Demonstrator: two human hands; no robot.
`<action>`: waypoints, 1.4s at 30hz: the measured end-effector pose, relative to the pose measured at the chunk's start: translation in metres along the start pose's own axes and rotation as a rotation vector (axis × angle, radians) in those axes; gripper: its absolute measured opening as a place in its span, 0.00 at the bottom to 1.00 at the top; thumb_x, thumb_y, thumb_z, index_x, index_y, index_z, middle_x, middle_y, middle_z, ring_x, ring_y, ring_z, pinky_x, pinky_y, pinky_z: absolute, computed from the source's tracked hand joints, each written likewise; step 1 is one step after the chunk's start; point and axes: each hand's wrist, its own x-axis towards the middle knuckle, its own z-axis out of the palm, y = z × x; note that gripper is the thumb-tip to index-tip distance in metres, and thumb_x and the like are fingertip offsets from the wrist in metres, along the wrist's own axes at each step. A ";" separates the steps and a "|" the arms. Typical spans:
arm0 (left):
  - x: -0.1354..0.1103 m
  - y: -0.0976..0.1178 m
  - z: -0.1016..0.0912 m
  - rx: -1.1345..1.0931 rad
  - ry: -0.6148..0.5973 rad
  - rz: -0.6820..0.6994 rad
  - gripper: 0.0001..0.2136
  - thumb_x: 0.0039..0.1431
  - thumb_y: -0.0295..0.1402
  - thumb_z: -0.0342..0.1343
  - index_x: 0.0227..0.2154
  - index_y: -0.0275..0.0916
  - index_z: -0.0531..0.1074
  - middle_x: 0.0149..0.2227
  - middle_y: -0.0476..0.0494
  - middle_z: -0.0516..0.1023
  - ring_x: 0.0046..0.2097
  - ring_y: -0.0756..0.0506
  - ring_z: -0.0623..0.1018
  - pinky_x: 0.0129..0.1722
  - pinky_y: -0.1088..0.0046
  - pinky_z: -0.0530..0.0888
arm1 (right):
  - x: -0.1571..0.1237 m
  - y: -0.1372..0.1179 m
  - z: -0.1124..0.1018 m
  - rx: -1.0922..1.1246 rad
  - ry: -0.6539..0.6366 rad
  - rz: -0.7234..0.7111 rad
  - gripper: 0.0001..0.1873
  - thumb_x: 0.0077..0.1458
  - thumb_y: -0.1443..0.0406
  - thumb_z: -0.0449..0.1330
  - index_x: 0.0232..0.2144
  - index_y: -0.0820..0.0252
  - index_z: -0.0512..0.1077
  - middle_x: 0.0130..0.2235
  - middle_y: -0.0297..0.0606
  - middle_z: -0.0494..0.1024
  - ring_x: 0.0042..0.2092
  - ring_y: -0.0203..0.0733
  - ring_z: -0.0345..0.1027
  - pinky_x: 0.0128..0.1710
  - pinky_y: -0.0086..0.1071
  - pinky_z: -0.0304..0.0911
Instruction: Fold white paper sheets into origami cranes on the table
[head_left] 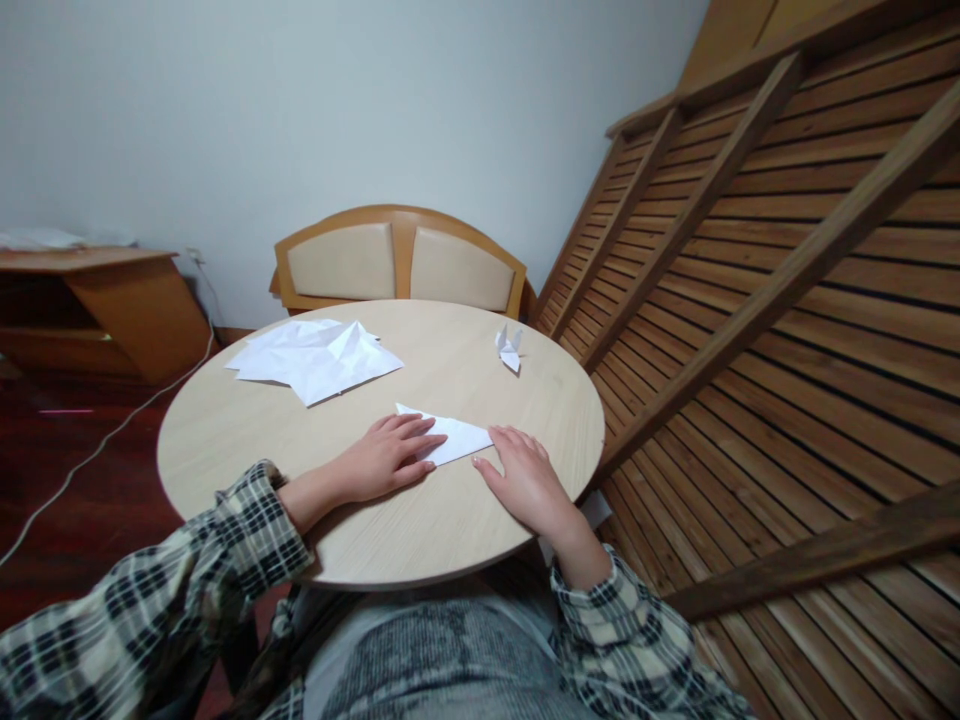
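A folded piece of white paper (pixel 459 440), narrowing to a point on the right, lies flat near the front of the round table (pixel 450 530). Across its left end rests my left hand (pixel 390 452), palm down with the fingers stretched out. My right hand (pixel 521 475) lies at the paper's right tip, its fingers extended over or beside that corner and the thumb apart from them. What is under the fingertips is hidden. Beyond, on the right of the table, stands a small folded paper figure (pixel 508 350) with two upright points.
Several creased white sheets (pixel 315 355) lie overlapping at the table's back left. Behind the table is a wooden headboard (pixel 401 260) with cream panels. A slatted wooden frame (pixel 750 300) leans along the right. On the left are a desk (pixel 112 300) and a white cable (pixel 105 440) on the floor.
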 end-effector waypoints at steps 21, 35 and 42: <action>-0.002 0.002 -0.003 -0.030 0.060 0.002 0.23 0.67 0.46 0.48 0.61 0.47 0.66 0.65 0.37 0.63 0.65 0.34 0.62 0.63 0.48 0.59 | 0.121 -0.002 -0.037 0.091 -0.621 -0.201 0.14 0.53 0.59 0.62 0.38 0.62 0.78 0.36 0.42 0.80 0.28 0.38 0.66 0.27 0.32 0.58; -0.001 -0.008 -0.002 -0.105 0.347 -0.235 0.29 0.62 0.40 0.54 0.63 0.37 0.56 0.64 0.29 0.61 0.63 0.33 0.63 0.61 0.48 0.62 | 0.125 -0.003 -0.035 0.501 -0.502 -0.196 0.05 0.55 0.66 0.58 0.35 0.61 0.69 0.25 0.31 0.68 0.25 0.33 0.59 0.23 0.28 0.52; 0.021 -0.008 -0.009 -0.782 0.535 -0.433 0.28 0.63 0.41 0.51 0.63 0.38 0.55 0.58 0.29 0.68 0.53 0.38 0.74 0.54 0.52 0.71 | 0.112 -0.022 -0.031 0.635 -0.118 -0.234 0.05 0.57 0.65 0.57 0.37 0.59 0.65 0.29 0.33 0.73 0.30 0.35 0.65 0.29 0.29 0.57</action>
